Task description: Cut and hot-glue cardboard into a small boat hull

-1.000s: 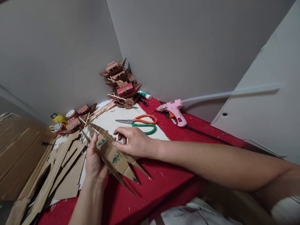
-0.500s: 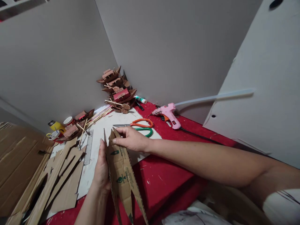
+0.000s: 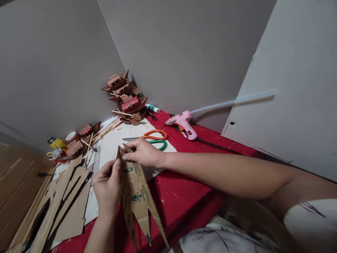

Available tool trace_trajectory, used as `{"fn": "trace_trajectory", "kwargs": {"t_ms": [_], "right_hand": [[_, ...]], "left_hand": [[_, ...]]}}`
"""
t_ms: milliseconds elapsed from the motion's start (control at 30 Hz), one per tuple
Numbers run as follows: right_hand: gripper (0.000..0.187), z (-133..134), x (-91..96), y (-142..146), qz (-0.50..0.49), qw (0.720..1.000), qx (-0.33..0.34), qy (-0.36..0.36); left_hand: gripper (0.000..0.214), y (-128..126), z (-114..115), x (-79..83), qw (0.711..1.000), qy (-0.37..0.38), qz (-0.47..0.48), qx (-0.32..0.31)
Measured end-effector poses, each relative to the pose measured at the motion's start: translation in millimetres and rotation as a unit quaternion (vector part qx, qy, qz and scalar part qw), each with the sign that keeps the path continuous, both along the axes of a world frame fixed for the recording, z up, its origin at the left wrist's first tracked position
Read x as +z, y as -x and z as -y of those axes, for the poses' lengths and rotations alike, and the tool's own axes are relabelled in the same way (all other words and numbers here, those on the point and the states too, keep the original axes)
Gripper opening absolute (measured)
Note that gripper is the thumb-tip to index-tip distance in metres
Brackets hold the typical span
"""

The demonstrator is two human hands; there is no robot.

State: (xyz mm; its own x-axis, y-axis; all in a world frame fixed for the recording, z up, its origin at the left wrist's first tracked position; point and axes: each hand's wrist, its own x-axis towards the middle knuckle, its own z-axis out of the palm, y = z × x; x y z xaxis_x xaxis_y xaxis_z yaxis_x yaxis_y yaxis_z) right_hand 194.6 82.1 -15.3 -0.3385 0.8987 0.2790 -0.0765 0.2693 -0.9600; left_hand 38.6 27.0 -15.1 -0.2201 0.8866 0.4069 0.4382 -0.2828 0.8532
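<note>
Both of my hands hold a cut cardboard piece (image 3: 137,200) with pointed ends and green print, its long side strips folded up along a middle panel. My left hand (image 3: 109,179) pinches the far tip of the left strip between thumb and fingers. On the opposite edge, my right hand (image 3: 143,153) grips the far end of the right strip, thumb on the inner face. Just beyond my right hand lie scissors (image 3: 155,133) with one orange and one green handle. The cardboard's near points hang over the red table's front edge.
A pink glue gun (image 3: 183,124) with a long glue stick lies at the back right. Small brown model boats (image 3: 129,103) are stacked in the corner. Cardboard offcuts (image 3: 71,207), a ruler (image 3: 97,160), thin sticks (image 3: 109,127), a cup (image 3: 57,154) and a yellow bottle (image 3: 58,143) are at left.
My left hand has gone from lying flat along the left strip to pinching its far tip, bringing it closer to the middle panel. My right hand keeps its grip. The view has shifted slightly.
</note>
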Motion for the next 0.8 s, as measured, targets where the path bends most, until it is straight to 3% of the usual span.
{"fn": "trace_trajectory", "kwargs": {"t_ms": [800], "right_hand": [[0.010, -5.5, 5.0, -3.8, -0.012, 0.998, 0.021, 0.054]], "left_hand": [[0.019, 7.0, -6.0, -3.9, 0.997, 0.040, 0.001, -0.060]]}}
